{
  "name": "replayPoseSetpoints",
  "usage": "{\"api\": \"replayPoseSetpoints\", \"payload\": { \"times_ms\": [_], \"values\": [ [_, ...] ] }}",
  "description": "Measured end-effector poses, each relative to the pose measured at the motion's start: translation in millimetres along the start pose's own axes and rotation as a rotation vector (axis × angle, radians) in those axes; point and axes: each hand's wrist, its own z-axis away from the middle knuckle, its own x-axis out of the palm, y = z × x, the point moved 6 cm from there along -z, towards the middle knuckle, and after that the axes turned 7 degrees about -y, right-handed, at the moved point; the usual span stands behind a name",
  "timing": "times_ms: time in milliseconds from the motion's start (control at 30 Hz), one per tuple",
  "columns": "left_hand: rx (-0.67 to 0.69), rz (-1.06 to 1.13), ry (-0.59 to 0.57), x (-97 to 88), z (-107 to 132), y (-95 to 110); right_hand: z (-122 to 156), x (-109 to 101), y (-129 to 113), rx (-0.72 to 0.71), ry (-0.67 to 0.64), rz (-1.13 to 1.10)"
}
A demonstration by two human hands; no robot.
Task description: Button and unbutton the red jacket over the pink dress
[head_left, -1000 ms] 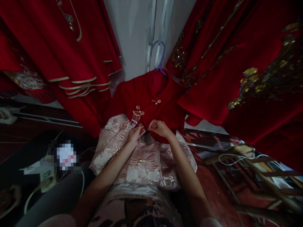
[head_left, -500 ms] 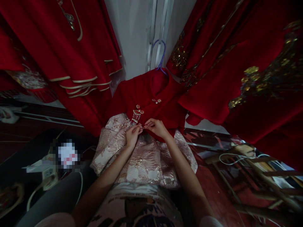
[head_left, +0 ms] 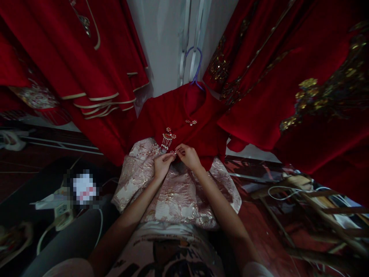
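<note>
Left hand [head_left: 163,164] and right hand [head_left: 189,157] pinch a beaded ornament [head_left: 175,152] low on a red garment [head_left: 180,113], purple hanger [head_left: 200,63] at its neck — a hard tug (stitching too dim to see) could tear beads loose.

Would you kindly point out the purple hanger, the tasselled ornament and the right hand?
Purple hanger [head_left: 199,65]: head view, on its curved hook.
Tasselled ornament [head_left: 167,136]: head view, on the part above its tassels.
Right hand [head_left: 189,157]: head view, on its back.
</note>
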Motion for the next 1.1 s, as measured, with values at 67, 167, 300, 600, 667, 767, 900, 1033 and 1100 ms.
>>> {"api": "replayPoseSetpoints", "payload": {
  "times_ms": [67,167,300,600,667,767,900,1033,1100],
  "values": [
    [0.023,-0.014,-0.017,0.9,-0.4,1.6,-0.2,0.7,0.1,0.0,0.005,0.005],
    [0.044,0.001,-0.041,3.9,-0.5,4.1,-0.6,-0.8,0.8,0.011,-0.031,-0.034],
    [0.08,0.026,0.046,0.3,0.2,5.3,-1.1,-21.3,2.3,0.03,-0.017,-0.051],
    [0.195,-0.34,0.04,2.1,6.6,17.3,2.2,-47.1,12.8,0.069,-0.05,-0.022],
    [0.218,-0.414,0.02,3.8,8.2,21.1,2.1,-34.8,14.8,0.069,-0.098,-0.004],
    [0.236,-0.422,0.001,3.6,8.4,22.6,1.6,-17.7,18.1,0.087,-0.113,0.012],
    [0.206,-0.36,-0.02,2.9,6.9,18.9,1.4,-5.4,19.2,0.096,-0.109,0.038],
    [0.169,-0.273,-0.025,4.2,7.4,18.6,1.4,-5.4,18.6,0.081,-0.076,0.032],
    [0.176,-0.271,-0.033,5.6,8.1,19.8,0.9,-5.1,19.9,0.075,-0.088,0.007]
  ]
}}
